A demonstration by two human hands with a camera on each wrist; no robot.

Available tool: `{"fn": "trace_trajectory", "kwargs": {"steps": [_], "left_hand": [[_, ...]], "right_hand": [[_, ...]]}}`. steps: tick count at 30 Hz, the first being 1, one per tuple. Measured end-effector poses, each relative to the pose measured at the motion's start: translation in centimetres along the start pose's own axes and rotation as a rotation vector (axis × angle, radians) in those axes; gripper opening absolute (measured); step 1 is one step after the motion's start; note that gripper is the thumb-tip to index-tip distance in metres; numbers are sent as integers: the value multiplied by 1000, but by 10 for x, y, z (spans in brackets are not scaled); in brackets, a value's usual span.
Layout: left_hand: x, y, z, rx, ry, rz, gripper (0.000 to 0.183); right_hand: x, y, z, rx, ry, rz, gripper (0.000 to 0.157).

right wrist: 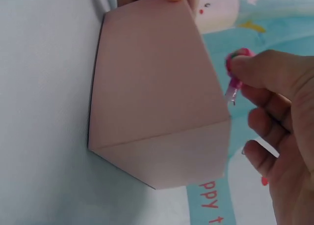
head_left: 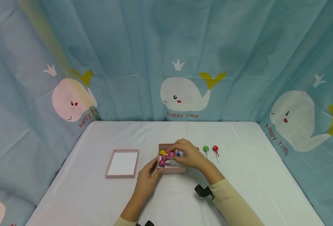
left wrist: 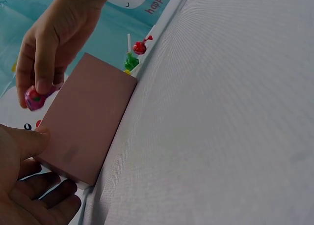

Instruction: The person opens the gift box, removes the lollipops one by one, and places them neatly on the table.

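Note:
A pink box (head_left: 173, 170) stands on the table, its top uncovered. Inside lie several wrapped lollipops: a yellow one (head_left: 163, 152), a blue-and-white one (head_left: 179, 153) and pink ones such as this pink lollipop (head_left: 162, 163). My left hand (head_left: 147, 178) grips the box's near left corner, thumb on the front wall and fingers along the side. Above the box, my right hand (head_left: 189, 153) pinches a pink lollipop (right wrist: 234, 87) between thumb and forefinger. In the left wrist view this pink lollipop (left wrist: 34, 99) shows above the box's edge.
Left of the box lies its pink-rimmed lid (head_left: 121, 176), white inside facing up. To the right are a green lollipop (head_left: 206, 148), a red lollipop (head_left: 215, 148) and another partly hidden behind my right hand. A whale-print curtain (head_left: 143, 62) hangs behind the white table (head_left: 239, 188).

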State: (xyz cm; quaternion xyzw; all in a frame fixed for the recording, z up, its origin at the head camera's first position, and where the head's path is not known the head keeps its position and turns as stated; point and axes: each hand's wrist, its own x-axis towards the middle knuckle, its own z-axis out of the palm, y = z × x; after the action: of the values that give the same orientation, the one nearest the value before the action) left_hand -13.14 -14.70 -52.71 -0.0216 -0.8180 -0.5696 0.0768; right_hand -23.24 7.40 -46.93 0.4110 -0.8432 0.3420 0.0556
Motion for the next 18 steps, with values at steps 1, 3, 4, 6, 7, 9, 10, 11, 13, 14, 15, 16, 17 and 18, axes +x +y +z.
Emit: {"fn": "trace_trajectory", "kwargs": {"steps": [1,3,4,6,7,9,10,11,13,14,15,16,17,18], "left_hand": [[0,0,0,0,-1,-3,61],[-1,1,0,-2,-1,-14,61],[-1,1,0,-2,1,-21,61],[-2,2,1,-4,4,-33,60],[-2,2,1,-6,5,-37,60],[-2,2,2,-7,8,-41,60],[-2,2,2,-5,9,-41,60],[-2,1,2,-6,10,-40,60],[-3,0,2,-1,10,-40,60],[-3,0,2,1,10,-41,60],[-3,0,2,5,9,-40,60],[-3,0,2,10,8,-43,60],[-3,0,2,12,8,-45,60],[-2,0,1,12,9,-45,60]], "right_hand": [[-2,-2,-3,3,20,5,29],[-8,-5,-8,2,57,24,27],[-11,-6,-12,3,71,40,27],[-18,-8,-19,4,94,67,25],[-22,-9,-22,11,104,80,24],[-30,-11,-30,24,119,113,24],[-34,-12,-34,27,128,127,25],[-37,-13,-38,32,138,132,26],[-44,-13,-45,39,159,138,27],[-47,-14,-49,35,171,138,28],[-50,-13,-53,33,182,130,30],[-52,-13,-56,29,194,121,31],[-54,-12,-60,23,205,114,32],[-55,-11,-63,20,214,110,32]]}}
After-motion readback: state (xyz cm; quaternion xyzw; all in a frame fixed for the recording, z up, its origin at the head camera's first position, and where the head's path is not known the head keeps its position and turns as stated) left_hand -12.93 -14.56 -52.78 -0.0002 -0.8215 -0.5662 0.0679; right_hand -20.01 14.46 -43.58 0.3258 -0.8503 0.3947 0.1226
